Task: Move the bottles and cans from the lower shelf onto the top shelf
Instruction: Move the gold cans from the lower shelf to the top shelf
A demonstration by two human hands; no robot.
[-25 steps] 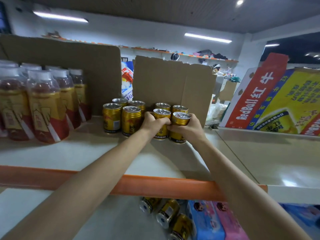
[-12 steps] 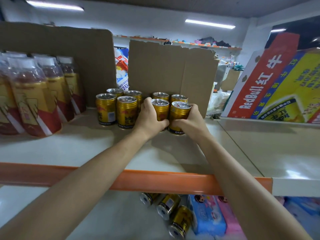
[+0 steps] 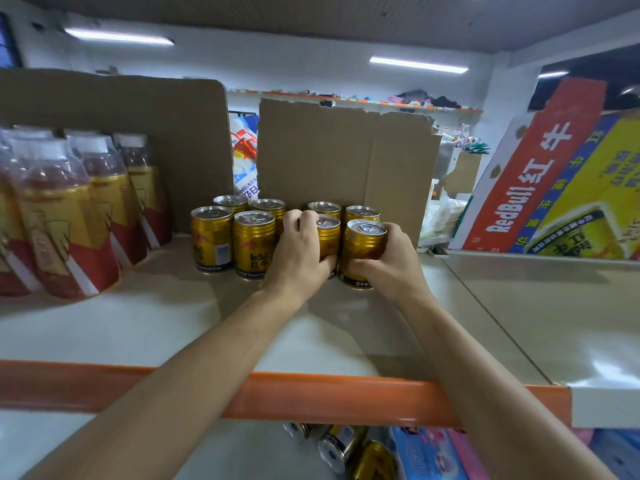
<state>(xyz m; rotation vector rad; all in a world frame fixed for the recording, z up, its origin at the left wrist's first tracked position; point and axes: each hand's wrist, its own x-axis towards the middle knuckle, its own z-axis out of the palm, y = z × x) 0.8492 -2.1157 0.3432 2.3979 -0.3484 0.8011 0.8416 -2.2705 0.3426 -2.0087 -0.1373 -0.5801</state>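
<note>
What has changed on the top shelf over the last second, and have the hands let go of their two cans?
Nothing clear has changed except that the camera shifted. The left hand still grips the left Red Bull can and the right hand the right Red Bull can. Both cans stand on the top shelf. The other cans and the bottles stayed put.
</note>
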